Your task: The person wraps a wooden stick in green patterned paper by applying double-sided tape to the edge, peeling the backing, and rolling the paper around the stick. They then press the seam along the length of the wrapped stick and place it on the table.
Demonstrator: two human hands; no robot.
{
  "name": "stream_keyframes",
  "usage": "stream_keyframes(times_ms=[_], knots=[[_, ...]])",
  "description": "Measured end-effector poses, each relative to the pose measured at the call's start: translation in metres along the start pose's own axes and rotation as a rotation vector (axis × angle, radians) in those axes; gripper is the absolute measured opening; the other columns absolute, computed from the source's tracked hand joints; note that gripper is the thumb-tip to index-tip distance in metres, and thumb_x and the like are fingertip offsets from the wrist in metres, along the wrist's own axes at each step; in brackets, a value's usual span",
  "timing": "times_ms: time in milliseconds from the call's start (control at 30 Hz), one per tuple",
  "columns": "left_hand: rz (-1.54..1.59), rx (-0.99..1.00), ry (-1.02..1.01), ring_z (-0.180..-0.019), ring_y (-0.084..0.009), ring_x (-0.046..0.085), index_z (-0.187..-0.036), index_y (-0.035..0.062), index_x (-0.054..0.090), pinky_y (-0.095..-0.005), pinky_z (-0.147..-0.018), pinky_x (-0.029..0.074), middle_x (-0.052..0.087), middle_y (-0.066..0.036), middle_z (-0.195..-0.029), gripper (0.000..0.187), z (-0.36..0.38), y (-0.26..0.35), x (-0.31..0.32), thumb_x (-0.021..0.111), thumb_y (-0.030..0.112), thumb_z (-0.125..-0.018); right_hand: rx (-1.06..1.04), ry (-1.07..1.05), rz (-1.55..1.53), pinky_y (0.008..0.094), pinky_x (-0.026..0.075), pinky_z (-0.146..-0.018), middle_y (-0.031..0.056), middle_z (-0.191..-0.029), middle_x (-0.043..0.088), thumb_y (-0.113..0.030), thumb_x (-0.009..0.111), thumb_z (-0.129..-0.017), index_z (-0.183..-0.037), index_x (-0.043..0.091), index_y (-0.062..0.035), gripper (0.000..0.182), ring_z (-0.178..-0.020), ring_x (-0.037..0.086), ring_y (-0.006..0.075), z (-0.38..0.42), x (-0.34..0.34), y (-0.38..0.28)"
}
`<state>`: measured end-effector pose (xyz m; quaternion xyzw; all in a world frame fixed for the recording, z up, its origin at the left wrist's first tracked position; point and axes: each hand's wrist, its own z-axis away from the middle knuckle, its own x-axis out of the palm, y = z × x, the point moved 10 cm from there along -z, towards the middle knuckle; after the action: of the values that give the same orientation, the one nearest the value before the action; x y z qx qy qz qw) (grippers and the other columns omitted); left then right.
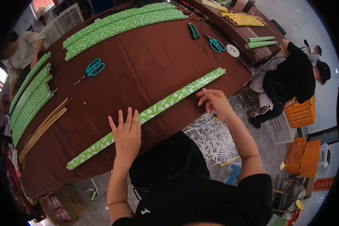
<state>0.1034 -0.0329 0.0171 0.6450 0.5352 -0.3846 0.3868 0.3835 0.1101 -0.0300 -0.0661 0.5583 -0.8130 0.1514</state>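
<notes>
A long, thin roll of green printed paper [165,104] lies slantwise across the brown-covered table, a thin stick end showing at its tip. My left hand [127,132] rests flat on this roll, left of its middle, fingers stretched out and apart. Just below the roll's right part hovers my right hand [214,102], its fingers loosely bent, apart and holding nothing. Teal-handled scissors [95,67] lie farther back to the left. Another pair of scissors [216,45] and teal-handled clippers [194,31] are near the far right edge.
Green rolls lie in a back stack [120,28] and a left stack [32,100]. Thin sticks [45,126] lie at left. A white tape roll [232,50] sits at right. Shredded paper [211,137] covers the floor; orange crates [300,113] and a person in black [290,75] are at right.
</notes>
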Motion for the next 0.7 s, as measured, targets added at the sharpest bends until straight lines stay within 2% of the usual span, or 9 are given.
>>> stream_keyframes(times_ms=[100,433,500,700], knots=[[0.002,-0.003,-0.010,-0.131,-0.0369,0.044,-0.133,0.0053,0.055,-0.0620,-0.112,0.020,0.053,-0.012,-0.137,0.041,0.000,0.001,0.000,0.056,0.019,-0.094,0.168,-0.205,-0.149,0.0232,0.043,-0.042,0.0105,-0.087,0.068,-0.044,0.050,-0.099,-0.117,0.057,0.0049,0.053,-0.049,0.054,0.0100,0.007,0.053,0.006],[0.018,-0.003,0.015,-0.131,-0.0379,0.044,-0.131,0.0044,0.056,-0.0621,-0.112,0.018,0.053,-0.012,-0.137,0.039,0.002,0.002,-0.003,0.055,0.018,-0.095,0.302,-0.132,-0.200,0.0228,0.044,-0.046,0.0097,-0.087,0.068,-0.045,0.060,-0.094,-0.103,0.061,0.0009,0.047,-0.052,0.055,0.0105,-0.003,0.074,0.013],[0.017,-0.003,0.014,-0.131,-0.0378,0.044,-0.131,0.0042,0.056,-0.0620,-0.112,0.018,0.053,-0.013,-0.137,0.039,0.001,0.002,-0.003,0.054,0.019,-0.095,0.289,-0.118,-0.210,0.0229,0.044,-0.048,0.0082,-0.086,0.068,-0.039,0.065,-0.093,-0.099,0.062,-0.0008,0.039,-0.055,0.056,0.0102,-0.004,0.075,0.013],[0.037,-0.019,-0.008,-0.130,-0.0377,0.046,-0.131,0.0036,0.056,-0.0613,-0.112,0.018,0.054,-0.014,-0.136,0.038,0.000,0.000,-0.001,0.052,0.020,-0.096,0.251,-0.105,-0.311,0.0241,0.044,-0.050,0.0062,-0.086,0.068,-0.028,0.067,-0.092,-0.097,0.062,-0.0034,0.025,-0.059,0.057,0.0112,-0.006,0.075,0.016]])
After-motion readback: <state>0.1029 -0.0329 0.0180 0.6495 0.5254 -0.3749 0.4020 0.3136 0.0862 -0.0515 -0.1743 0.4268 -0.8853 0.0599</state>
